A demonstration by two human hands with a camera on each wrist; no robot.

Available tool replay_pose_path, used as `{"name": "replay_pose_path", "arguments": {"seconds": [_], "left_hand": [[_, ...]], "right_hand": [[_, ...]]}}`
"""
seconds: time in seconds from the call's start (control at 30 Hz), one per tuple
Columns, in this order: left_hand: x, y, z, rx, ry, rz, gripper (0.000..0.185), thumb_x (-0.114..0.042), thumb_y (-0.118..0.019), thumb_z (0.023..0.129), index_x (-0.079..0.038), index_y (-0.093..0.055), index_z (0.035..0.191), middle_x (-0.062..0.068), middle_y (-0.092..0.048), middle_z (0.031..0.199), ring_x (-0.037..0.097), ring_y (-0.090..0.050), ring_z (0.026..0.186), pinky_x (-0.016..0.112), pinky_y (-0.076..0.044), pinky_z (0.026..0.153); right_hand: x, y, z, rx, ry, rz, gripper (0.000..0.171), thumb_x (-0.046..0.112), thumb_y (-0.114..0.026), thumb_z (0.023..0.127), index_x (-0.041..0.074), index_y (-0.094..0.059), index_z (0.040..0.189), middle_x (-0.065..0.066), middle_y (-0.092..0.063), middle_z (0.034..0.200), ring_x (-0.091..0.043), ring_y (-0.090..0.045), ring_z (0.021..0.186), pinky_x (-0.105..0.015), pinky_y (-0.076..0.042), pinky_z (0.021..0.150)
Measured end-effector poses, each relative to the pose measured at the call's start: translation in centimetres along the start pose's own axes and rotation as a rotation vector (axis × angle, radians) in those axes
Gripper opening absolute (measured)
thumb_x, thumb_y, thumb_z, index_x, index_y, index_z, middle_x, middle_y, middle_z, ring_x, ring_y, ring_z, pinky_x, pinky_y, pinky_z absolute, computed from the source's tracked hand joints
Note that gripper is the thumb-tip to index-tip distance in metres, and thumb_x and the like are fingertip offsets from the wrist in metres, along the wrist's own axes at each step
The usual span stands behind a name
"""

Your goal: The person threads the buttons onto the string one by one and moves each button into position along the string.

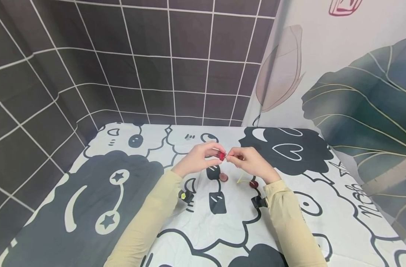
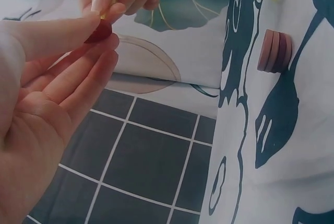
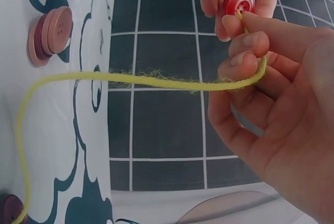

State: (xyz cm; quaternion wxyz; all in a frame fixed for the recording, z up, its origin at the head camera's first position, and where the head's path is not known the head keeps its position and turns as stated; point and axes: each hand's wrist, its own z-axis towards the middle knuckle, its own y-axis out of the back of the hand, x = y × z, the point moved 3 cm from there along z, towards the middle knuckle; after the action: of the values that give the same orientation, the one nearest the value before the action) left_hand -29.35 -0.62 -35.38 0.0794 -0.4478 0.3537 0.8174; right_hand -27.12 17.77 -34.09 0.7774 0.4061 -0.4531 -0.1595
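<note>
1. Dark grey tiled backdrop [image 1: 149, 66], white grid lines, standing along the left and far sides of the scene.
2. Patterned cloth [image 1: 89, 207], white with black cartoon shapes, covering the table; both forearms in pale beige sleeves [image 1: 146, 218] reach over it from the near edge.
3. Left hand [image 1: 197, 159], raised above the cloth at centre; thumb and fingertips pinched together on the red button [image 1: 222, 156]. The left wrist view shows the remaining fingers lying fairly straight beneath the pinch.
4. Red button, round, with holes visible in the right wrist view [image 3: 239, 2]; held in the air between the two hands, clear of the cloth, face turned toward the right hand.
5. Right hand [image 1: 251, 163], just right of the button, fingers curled and clamped on the yellow yarn [image 3: 156, 80]; the yarn's tip meets the button's face at the holes.
6. Yellow yarn, fuzzy, running from the right hand down to the cloth, where its far end reaches a dark red button [image 1: 254, 183].
7. Stack of pinkish-brown buttons [image 1: 223, 177], lying on the cloth below the hands, left of the dark red one.
8. Leaf-print curtain [image 1: 363, 96], pale with large green leaves, on the right.
</note>
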Motion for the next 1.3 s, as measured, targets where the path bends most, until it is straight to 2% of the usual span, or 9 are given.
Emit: {"name": "replay_pose_path", "arguments": {"seconds": [0.3,0.47,0.6,0.73,0.9,1.13,1.3], "left_hand": [[-0.4,-0.1,0.1,0.013,0.02,0.016,0.033,-0.004,-0.072,0.085,-0.004,-0.062,0.116,0.011,-0.065,0.115,0.023,-0.068,0.11,0.032,-0.051,0.098],[-0.3,-0.3,0.2,0.011,0.03,0.03,0.036,-0.006,-0.072,0.084,-0.004,-0.058,0.118,0.01,-0.066,0.116,0.021,-0.068,0.109,0.032,-0.051,0.099],[-0.3,-0.4,0.2,-0.042,0.042,0.036,0.042,-0.008,-0.073,0.084,-0.006,-0.051,0.119,0.011,-0.067,0.115,0.021,-0.068,0.106,0.032,-0.054,0.091],[-0.4,-0.2,0.1,-0.143,0.051,0.089,0.042,-0.014,-0.076,0.083,-0.01,-0.049,0.115,0.008,-0.072,0.111,0.02,-0.07,0.101,0.026,-0.055,0.076],[-0.8,0.0,0.0,-0.222,-0.01,0.188,0.028,-0.017,-0.077,0.082,-0.012,-0.062,0.106,0.002,-0.073,0.101,0.019,-0.068,0.089,0.021,-0.049,0.072],[-1.0,0.0,0.0,-0.207,-0.066,0.257,0.016,-0.016,-0.073,0.085,-0.013,-0.072,0.101,-0.001,-0.073,0.095,0.012,-0.063,0.084,0.025,-0.053,0.078],[-1.1,-0.1,0.0,-0.193,-0.134,0.288,0.006,-0.008,-0.069,0.087,-0.008,-0.07,0.094,0.004,-0.071,0.093,0.015,-0.064,0.085,0.034,-0.056,0.08]], "right_hand": [[0.2,0.0,0.1,0.019,-0.046,-0.007,0.009,0.014,-0.064,0.092,0.009,-0.068,0.087,0.004,-0.053,0.064,-0.008,-0.046,0.059,-0.023,-0.039,0.057],[0.3,-0.1,0.1,0.012,-0.036,0.002,0.009,0.014,-0.064,0.093,0.01,-0.067,0.086,0.004,-0.052,0.064,-0.007,-0.045,0.058,-0.022,-0.038,0.056],[0.1,-0.2,0.2,0.031,-0.035,0.044,0.012,0.013,-0.059,0.096,0.009,-0.064,0.086,0.004,-0.048,0.063,-0.006,-0.042,0.056,-0.022,-0.037,0.056],[0.1,-0.3,0.2,0.048,-0.065,0.093,0.017,0.015,-0.051,0.1,0.009,-0.059,0.086,0.002,-0.048,0.065,-0.01,-0.045,0.059,-0.025,-0.039,0.062],[0.3,-0.5,0.2,0.05,-0.127,0.171,0.022,0.025,-0.045,0.103,0.011,-0.057,0.09,0.0,-0.05,0.07,-0.016,-0.05,0.07,-0.03,-0.041,0.071],[0.3,-0.6,0.2,0.018,-0.101,0.142,0.016,0.023,-0.051,0.101,0.011,-0.06,0.093,0.002,-0.05,0.068,-0.029,-0.053,0.07,-0.027,-0.042,0.07],[0.3,-0.5,0.2,-0.002,-0.095,0.122,0.016,0.02,-0.052,0.1,0.01,-0.062,0.092,0.002,-0.05,0.065,-0.017,-0.05,0.063,-0.026,-0.041,0.069]]}}
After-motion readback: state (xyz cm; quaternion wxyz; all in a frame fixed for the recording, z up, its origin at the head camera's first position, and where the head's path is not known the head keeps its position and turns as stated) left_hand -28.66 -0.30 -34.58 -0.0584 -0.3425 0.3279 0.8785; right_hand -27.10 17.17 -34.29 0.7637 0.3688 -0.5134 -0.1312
